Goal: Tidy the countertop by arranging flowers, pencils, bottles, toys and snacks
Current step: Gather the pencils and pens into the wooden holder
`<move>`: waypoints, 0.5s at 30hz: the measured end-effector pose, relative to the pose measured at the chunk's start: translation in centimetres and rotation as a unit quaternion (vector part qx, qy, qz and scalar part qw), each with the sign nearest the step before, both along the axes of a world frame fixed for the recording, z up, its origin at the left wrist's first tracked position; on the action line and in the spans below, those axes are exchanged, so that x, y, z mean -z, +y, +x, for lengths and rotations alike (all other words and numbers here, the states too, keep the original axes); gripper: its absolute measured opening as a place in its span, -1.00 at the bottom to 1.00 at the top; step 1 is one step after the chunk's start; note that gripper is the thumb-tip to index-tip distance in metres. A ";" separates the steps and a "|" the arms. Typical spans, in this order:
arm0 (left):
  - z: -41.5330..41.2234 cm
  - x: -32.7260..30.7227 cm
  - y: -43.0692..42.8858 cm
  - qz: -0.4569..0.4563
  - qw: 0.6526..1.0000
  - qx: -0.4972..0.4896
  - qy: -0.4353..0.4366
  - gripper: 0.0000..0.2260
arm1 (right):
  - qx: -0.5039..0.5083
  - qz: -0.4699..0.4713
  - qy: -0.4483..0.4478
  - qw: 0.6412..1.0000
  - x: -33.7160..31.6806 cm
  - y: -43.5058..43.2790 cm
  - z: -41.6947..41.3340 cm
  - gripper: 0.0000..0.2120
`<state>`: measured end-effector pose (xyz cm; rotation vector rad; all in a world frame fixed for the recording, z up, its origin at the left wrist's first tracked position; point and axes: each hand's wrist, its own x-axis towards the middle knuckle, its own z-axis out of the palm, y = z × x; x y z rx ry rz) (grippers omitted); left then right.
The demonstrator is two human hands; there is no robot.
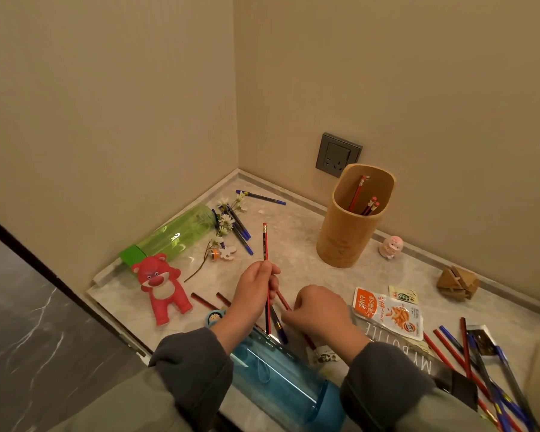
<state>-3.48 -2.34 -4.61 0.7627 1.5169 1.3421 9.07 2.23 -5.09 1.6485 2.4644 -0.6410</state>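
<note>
My left hand (254, 286) grips a red pencil (265, 244), held nearly upright with its eraser end up. Beside it my right hand (318, 308) curls down over loose pencils on the countertop and pinches a red pencil (282, 300). A bamboo pencil holder (346, 238) stands at the back with three red pencils inside. A blue bottle (281, 375) lies between my forearms. A green bottle (172, 236) lies at the left by the wall, next to a white flower sprig (223, 226) and several blue pens (242, 232). A red bear toy (161, 286) lies near the front left.
A snack packet (390, 313) and a clear bottle (402, 353) lie right of my hands. More red and blue pencils (468, 363) are scattered at the far right. A pink figurine (392, 247) and a wooden puzzle (457, 283) sit by the back wall. A wall socket (337, 155) is above the holder.
</note>
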 end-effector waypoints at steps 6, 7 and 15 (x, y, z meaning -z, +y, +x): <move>0.0 -0.4 0.0 0.033 0.999 0.006 -0.006 -0.76 | 0.139 -0.201 0.318 0.916 -2.5 1.3 0.3 -0.87; -0.2 -0.7 0.1 0.043 0.999 0.007 -0.004 -0.76 | 0.149 -0.221 0.350 0.898 -3.0 1.6 0.4 -0.87; -2.2 -2.6 0.9 0.114 0.976 0.020 0.184 -0.78 | 0.176 -0.421 0.548 0.701 -4.7 1.8 0.2 -0.68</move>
